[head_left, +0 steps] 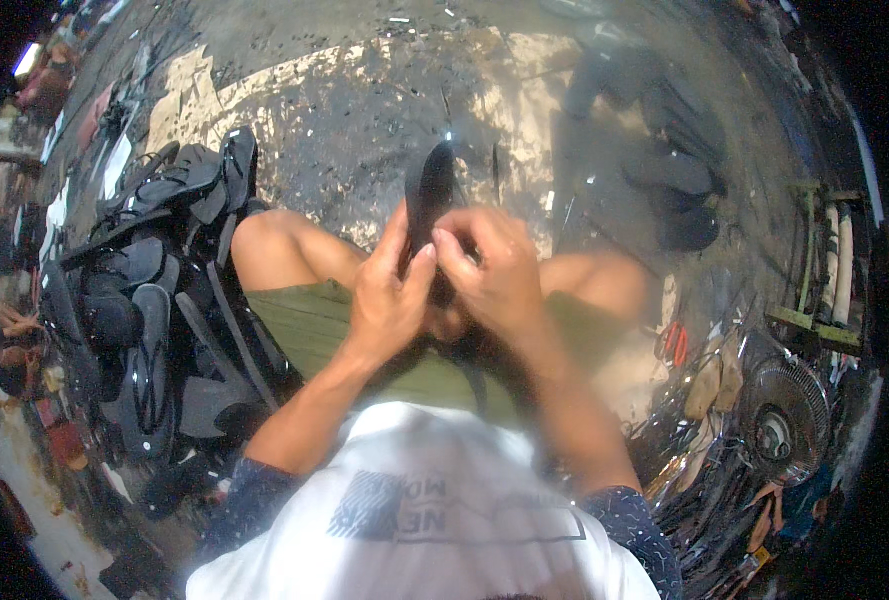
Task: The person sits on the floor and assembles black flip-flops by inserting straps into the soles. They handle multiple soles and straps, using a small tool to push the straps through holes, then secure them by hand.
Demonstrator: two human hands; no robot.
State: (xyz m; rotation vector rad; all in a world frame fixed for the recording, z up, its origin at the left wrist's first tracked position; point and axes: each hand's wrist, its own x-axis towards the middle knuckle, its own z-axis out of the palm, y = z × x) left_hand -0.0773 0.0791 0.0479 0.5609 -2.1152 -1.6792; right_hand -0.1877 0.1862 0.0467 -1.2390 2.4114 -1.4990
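Note:
Over my lap, a black flip-flop sole point(429, 190) points away from me, its far end toward the floor. My left hand point(389, 290) is closed round its near left side, with the thumb on top. Against the sole's right side, my right hand point(489, 265) has thumb and forefinger pinched together and the other fingers curled. Whatever lies in that pinch is too small or hidden to make out. The near end of the sole disappears between my hands.
A heap of black flip-flops point(149, 320) lies by my left knee. More dark footwear point(674, 180) sits at the far right. Red-handled scissors point(672, 343), a round fan point(784, 420) and a wooden frame point(814, 330) are on my right. Scraps litter the stained floor point(334, 110).

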